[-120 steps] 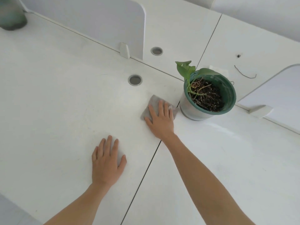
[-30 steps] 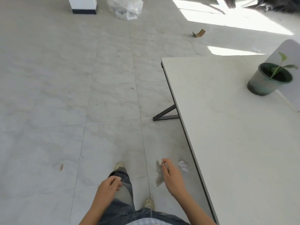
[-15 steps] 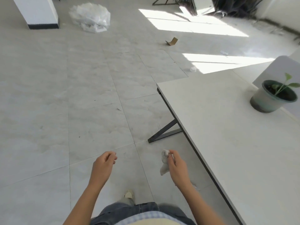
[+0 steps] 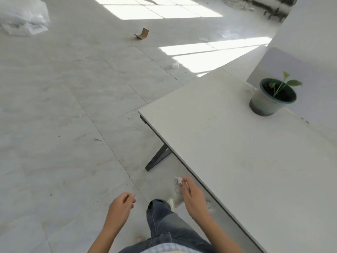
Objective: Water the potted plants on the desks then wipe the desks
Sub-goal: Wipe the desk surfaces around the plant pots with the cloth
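Observation:
A white desk fills the right side, seen from beyond its left edge. Near its far right stands a green-rimmed pot with a small leafy plant, next to a white divider panel. My right hand hangs over the floor just left of the desk edge, holding a crumpled pale cloth that dangles from the fingers. Lower left of it, my left hand is loosely curled and holds nothing.
Grey tiled floor spreads to the left. A dark metal desk leg angles down under the desk corner. A clear plastic bag, a cardboard scrap and a small white scrap lie on the floor farther off. My jeans leg steps forward.
Four seconds ago my right hand wiped a desk beside another pot; now I stand on the floor. Over the last second the view has swung toward this desk, the cloth still in my right hand.

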Tool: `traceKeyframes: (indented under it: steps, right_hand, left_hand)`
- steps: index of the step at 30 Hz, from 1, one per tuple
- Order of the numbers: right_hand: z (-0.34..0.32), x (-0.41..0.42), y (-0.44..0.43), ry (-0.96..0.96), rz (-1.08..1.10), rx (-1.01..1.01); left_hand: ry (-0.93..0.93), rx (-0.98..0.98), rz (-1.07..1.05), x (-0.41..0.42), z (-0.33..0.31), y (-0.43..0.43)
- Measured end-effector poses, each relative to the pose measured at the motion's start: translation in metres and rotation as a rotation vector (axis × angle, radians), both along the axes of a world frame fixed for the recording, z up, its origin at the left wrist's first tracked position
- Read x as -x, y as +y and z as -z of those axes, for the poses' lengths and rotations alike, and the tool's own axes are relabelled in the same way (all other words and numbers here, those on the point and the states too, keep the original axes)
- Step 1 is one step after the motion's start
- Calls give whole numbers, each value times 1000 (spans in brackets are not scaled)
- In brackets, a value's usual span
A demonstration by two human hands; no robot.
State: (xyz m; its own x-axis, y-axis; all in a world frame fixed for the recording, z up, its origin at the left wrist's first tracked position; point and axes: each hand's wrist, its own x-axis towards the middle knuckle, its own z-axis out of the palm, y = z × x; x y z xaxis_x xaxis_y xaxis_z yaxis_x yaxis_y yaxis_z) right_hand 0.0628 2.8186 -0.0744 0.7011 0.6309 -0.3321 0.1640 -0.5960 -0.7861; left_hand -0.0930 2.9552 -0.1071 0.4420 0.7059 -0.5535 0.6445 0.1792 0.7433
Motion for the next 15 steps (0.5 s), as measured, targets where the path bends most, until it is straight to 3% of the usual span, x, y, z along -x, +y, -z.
traceKeyframes:
  steps: [8, 15]
  right_hand:
    - [-21, -109, 63, -18, 88, -183]
    - [-22, -188, 32, -31, 534, -173]
  left_hand:
    - [-12, -100, 43, -106, -14, 51]
    - [-30, -503, 370, -220, -29, 95]
